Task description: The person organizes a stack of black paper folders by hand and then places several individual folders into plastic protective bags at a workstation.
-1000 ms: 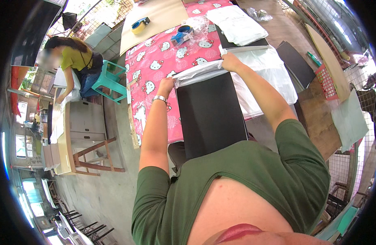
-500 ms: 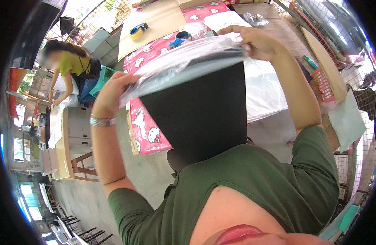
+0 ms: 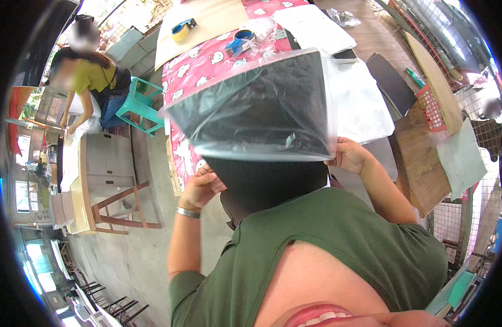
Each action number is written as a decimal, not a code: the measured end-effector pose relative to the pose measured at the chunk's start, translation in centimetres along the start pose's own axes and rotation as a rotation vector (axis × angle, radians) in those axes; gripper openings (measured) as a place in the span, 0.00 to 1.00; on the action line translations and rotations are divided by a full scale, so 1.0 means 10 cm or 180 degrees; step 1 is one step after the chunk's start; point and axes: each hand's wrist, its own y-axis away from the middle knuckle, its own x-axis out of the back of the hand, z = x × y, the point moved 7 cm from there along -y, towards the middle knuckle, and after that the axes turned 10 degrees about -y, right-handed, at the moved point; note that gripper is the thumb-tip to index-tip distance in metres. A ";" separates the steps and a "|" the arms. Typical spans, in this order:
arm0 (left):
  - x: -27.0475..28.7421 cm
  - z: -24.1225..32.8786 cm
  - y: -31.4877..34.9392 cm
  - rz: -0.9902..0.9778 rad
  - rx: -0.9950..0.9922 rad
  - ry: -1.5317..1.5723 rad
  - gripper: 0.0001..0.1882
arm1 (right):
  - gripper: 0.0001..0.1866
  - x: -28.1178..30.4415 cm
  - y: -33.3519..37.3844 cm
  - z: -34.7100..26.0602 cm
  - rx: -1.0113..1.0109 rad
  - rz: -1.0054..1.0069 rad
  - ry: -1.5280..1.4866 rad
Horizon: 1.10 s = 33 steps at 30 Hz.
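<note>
A large flat black board (image 3: 273, 173) stands in front of my chest, tilted away from me. Its upper, far part is inside a clear plastic bag (image 3: 256, 109), whose mouth crosses the board a little above its near end. Low on the board's left edge, my left hand (image 3: 199, 188) is closed with its fingertips at that edge. My right hand (image 3: 350, 156) pinches the right corner of the bag's mouth, beside the board's edge. Part of the fingers of both hands is hidden.
A table with a pink patterned cover (image 3: 207, 68) holds a blue tape dispenser (image 3: 241, 43), a yellow-and-blue tape dispenser (image 3: 183, 30) and white sheets (image 3: 316, 27). Dark boards (image 3: 390, 82) and a red basket (image 3: 431, 109) lie right. A co-worker (image 3: 95, 82) sits left by a green stool (image 3: 142, 106).
The bag's mouth has come down over the board toward me. Both hands have moved from its far end to its near end, the left one now at the board's edge.
</note>
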 end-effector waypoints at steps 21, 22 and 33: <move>-0.10 1.21 -0.58 0.0189 -0.1731 -0.0401 0.15 | 0.07 -0.53 -0.63 -0.93 0.1406 -0.0534 0.1063; 0.02 1.18 -0.56 0.0512 -0.1589 -0.0803 0.14 | 0.06 -0.49 -0.64 -0.94 0.1308 -0.0676 0.0903; -1.27 0.76 0.31 0.0000 0.0681 -0.1577 0.11 | 0.06 -0.66 0.08 -0.51 0.0777 -0.0577 0.1995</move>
